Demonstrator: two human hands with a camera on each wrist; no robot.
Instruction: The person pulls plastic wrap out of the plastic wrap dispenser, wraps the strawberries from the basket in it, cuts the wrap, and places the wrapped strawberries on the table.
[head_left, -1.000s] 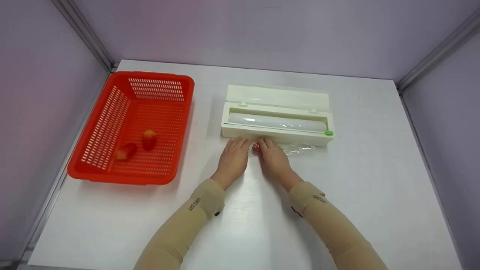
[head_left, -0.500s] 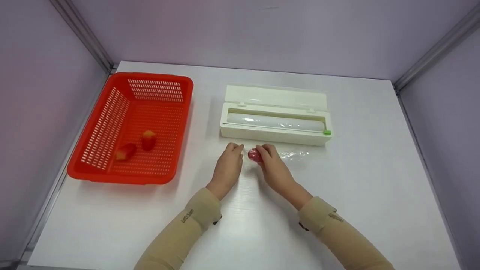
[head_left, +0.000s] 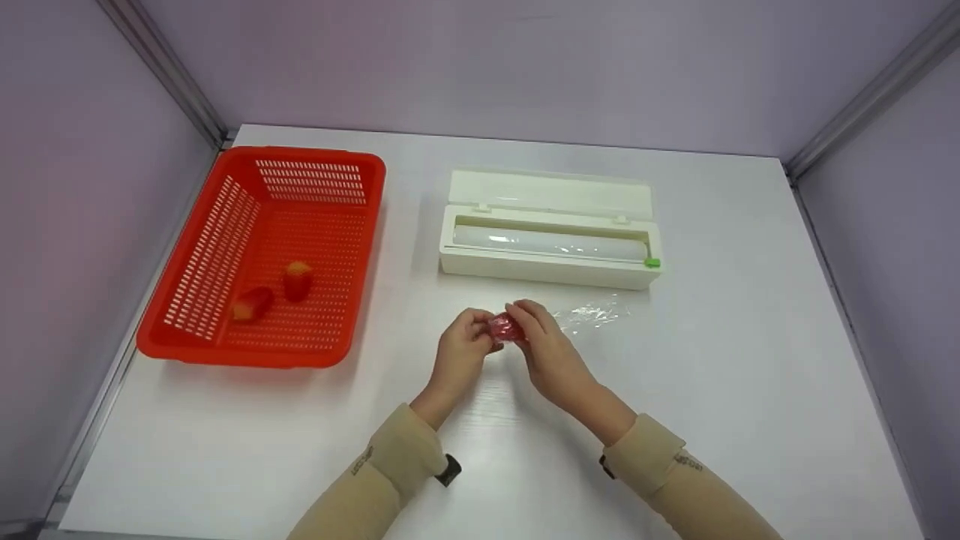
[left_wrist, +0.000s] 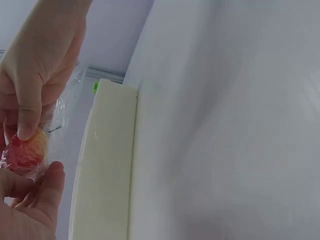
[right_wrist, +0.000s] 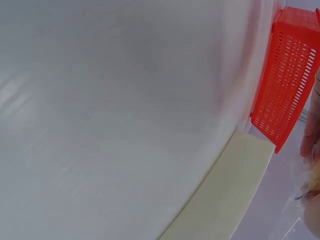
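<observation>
Head view is showing the left hand [head_left: 459, 352] and the right hand [head_left: 556, 361] grasping one small fruit [head_left: 505, 328] between them over the counter [head_left: 750, 315], the fingers of each bending onto it. Clear wrap [head_left: 592, 313] is covering the fruit and trailing past the right hand, near a long white box [head_left: 547, 271] whose lid [head_left: 551, 195] is standing back from a roll [head_left: 551, 243]. Two more fruits [head_left: 297, 282] are lying inside the red basket [head_left: 247, 357], off to the left.

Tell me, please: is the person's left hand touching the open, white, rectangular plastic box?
Apart. The head view shows it: a strip of white tabletop lies between the left hand and the box.
</observation>
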